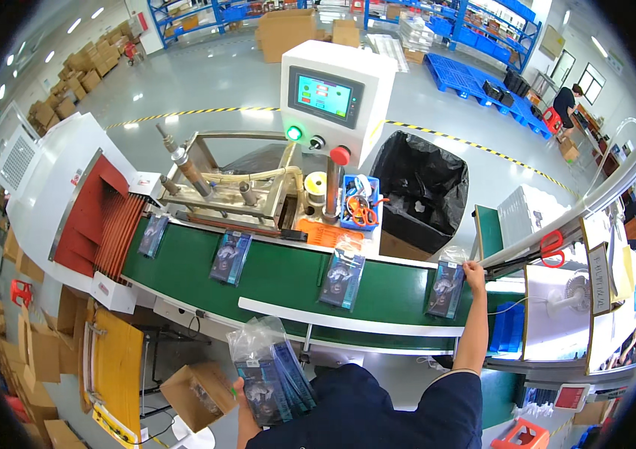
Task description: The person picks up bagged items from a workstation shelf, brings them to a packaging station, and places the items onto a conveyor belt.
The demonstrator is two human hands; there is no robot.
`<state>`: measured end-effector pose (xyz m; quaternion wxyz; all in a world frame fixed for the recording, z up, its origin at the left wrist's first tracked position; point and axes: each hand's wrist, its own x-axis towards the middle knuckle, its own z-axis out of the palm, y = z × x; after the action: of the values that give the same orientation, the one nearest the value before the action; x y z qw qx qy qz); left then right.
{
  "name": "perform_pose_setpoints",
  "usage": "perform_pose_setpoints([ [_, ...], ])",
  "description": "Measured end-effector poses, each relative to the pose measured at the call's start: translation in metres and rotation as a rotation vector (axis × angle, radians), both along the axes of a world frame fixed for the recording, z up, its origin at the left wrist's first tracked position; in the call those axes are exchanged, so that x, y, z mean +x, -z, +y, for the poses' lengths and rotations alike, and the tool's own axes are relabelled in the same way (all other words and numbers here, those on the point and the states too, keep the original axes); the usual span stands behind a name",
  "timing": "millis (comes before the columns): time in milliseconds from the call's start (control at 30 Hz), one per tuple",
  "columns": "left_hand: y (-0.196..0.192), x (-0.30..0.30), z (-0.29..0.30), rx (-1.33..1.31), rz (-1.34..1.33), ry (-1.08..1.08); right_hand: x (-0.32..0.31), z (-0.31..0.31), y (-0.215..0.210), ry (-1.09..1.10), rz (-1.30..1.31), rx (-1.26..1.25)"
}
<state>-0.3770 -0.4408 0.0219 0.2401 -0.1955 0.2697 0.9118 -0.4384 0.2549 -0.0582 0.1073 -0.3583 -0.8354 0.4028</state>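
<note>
My left hand is closed on the edge of several flat dark packages in clear plastic bags, held fanned out against my body. Out to the right, my right hand pinches the upper right corner of another bagged package that lies on the green conveyor belt. Spaced along the same belt are a bagged package near the middle, one more farther left, and a last one close to the red flaps of a white machine.
Behind the belt stands a control box with a lit screen. A blue bin of scissors and tools sits beside a black-lined waste bin. Red-handled scissors hang at the right. An open carton is below left.
</note>
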Motion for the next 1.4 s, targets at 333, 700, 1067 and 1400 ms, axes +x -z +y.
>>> perform_pose_setpoints([
  [333,0.005,0.010,0.001,-0.016,0.001,-0.026,-0.012,0.009,0.006,0.003,0.014,-0.072],
  [700,-0.018,0.006,0.019,-0.138,0.053,-0.080,-0.027,-0.036,0.042,0.370,-0.113,0.321],
  [1067,-0.014,0.007,0.020,-0.131,0.011,-0.174,-0.073,-0.128,0.021,0.071,0.123,0.529],
  [1400,-0.009,0.012,0.013,-0.016,0.027,-0.259,-0.171,-0.349,0.013,-0.476,0.046,0.004],
])
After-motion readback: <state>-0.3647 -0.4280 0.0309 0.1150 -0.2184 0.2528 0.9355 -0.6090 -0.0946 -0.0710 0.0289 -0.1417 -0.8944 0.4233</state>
